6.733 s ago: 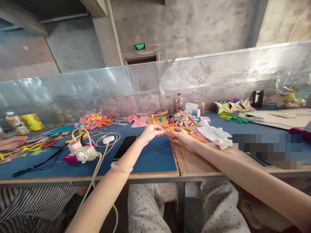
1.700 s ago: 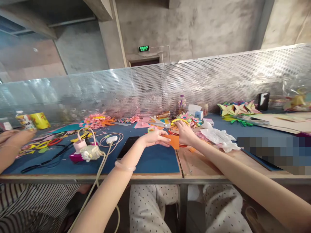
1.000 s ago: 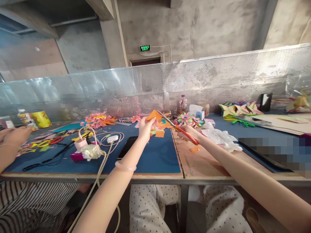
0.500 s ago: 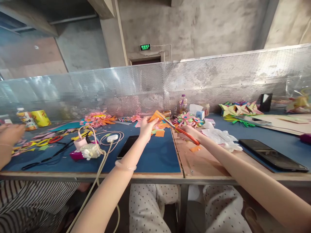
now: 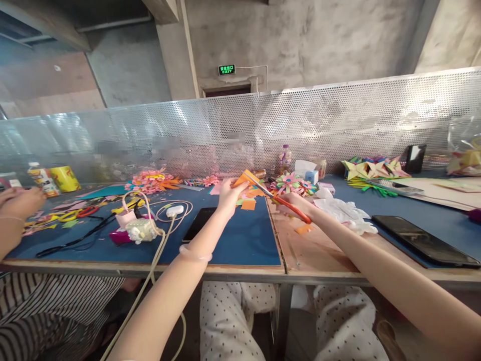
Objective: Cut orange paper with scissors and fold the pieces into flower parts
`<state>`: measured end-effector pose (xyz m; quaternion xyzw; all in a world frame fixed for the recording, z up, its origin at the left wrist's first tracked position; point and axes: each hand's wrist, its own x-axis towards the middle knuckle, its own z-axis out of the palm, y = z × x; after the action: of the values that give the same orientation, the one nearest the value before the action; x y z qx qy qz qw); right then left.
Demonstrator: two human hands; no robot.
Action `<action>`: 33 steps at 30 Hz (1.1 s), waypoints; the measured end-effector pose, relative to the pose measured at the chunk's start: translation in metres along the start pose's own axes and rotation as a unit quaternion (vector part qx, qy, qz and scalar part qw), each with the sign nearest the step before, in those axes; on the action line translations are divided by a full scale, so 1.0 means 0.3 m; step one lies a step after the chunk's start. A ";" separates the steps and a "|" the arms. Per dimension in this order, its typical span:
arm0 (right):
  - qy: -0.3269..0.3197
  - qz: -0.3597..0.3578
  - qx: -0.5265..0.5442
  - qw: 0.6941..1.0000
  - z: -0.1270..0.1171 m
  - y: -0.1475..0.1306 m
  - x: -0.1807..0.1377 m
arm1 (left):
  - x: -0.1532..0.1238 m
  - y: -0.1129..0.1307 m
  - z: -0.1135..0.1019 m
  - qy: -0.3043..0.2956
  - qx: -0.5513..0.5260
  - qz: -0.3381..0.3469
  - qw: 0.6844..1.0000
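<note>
My left hand (image 5: 228, 196) pinches a folded piece of orange paper (image 5: 244, 177) above the blue mat. In my right hand (image 5: 295, 204) is a pair of scissors (image 5: 296, 210) with orange-red handles, its fingers wrapped round them. The scissor blades point left and reach the paper's right edge; whether they are open or closed on it I cannot tell. Under and behind the hands lie small orange paper pieces (image 5: 248, 204). A pink and green paper flower (image 5: 293, 184) lies just beyond my right hand.
A phone (image 5: 199, 223) lies below my left forearm, another phone (image 5: 424, 240) at right. Chargers and cables (image 5: 141, 228) lie at left, near a co-worker's hand (image 5: 22, 203). Crumpled white plastic (image 5: 343, 213) sits right of my hand. A perforated metal screen (image 5: 225, 130) stands behind.
The view has shifted slightly. My hands keep nearly the same pose on the paper and scissors. At the left, the co-worker's hand has moved a little to the right.
</note>
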<state>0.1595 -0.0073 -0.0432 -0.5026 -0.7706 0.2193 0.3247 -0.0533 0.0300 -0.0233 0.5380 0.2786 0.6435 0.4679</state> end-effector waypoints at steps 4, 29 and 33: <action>-0.003 -0.013 -0.006 1.000 -0.001 -0.001 -0.002 | -0.001 0.003 0.003 0.002 0.004 0.002 1.000; -0.007 -0.007 -0.018 1.000 -0.007 0.011 -0.002 | -0.008 0.005 0.002 -0.017 -0.003 -0.008 1.000; -0.008 -0.017 -0.018 1.000 -0.008 0.013 -0.003 | -0.006 0.003 0.001 -0.018 -0.001 -0.017 1.000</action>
<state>0.1640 -0.0065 -0.0443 -0.4931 -0.7858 0.2037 0.3129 -0.0535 0.0280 -0.0233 0.5443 0.2786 0.6260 0.4840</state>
